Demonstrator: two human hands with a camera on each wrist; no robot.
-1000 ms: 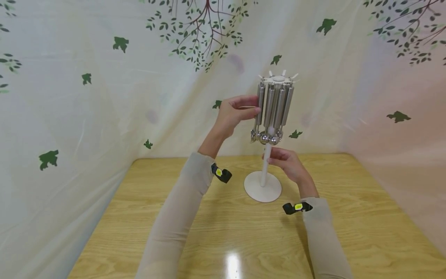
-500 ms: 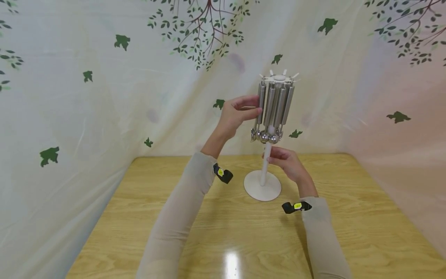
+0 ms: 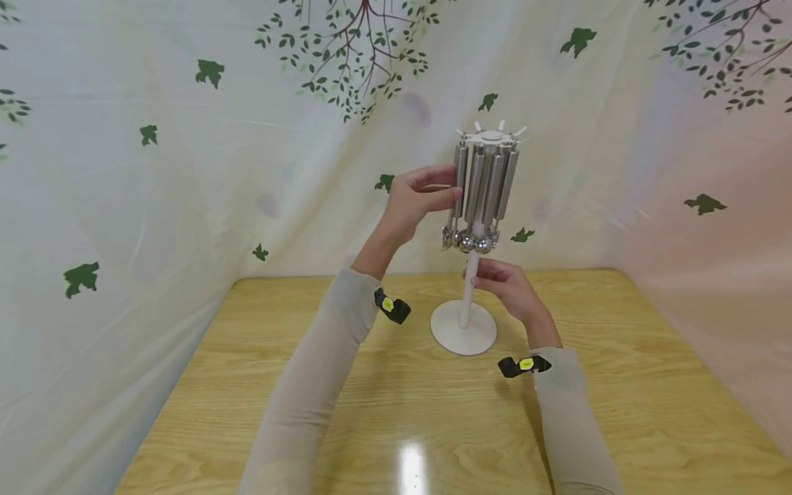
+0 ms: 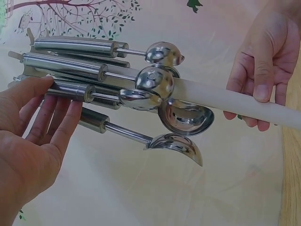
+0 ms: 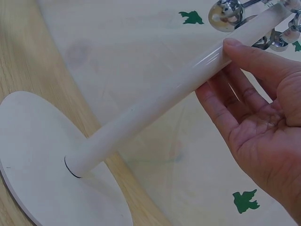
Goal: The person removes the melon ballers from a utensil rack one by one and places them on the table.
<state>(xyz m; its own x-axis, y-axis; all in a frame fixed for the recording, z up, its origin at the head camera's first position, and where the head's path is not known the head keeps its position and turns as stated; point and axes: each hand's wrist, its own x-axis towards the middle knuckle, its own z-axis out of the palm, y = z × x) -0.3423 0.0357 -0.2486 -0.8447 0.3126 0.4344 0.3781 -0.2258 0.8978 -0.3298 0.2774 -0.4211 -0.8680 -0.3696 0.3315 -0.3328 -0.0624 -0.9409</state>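
A white stand [image 3: 450,337] with a round base stands upright on the table. Several steel scoops [image 3: 493,185] hang from hooks around its top, bowls down. My left hand [image 3: 410,206] pinches the tubular handle of one hanging scoop [image 4: 83,92] on the left side, thumb in front and fingers behind in the left wrist view. Lower down, my right hand [image 3: 512,292] grips the white post [image 5: 136,115] just under the scoop bowls, thumb on one side and fingers behind. In the left wrist view the handle tops are partly hidden.
The wooden table [image 3: 396,405] has its back edge just behind the stand. A pale curtain [image 3: 297,185] printed with leaves and branches hangs behind and at the sides. Dark camera straps [image 3: 392,306] sit on both wrists.
Both hands keep their hold on the scoop and the post. The head view has shifted only slightly; nothing else has visibly changed.
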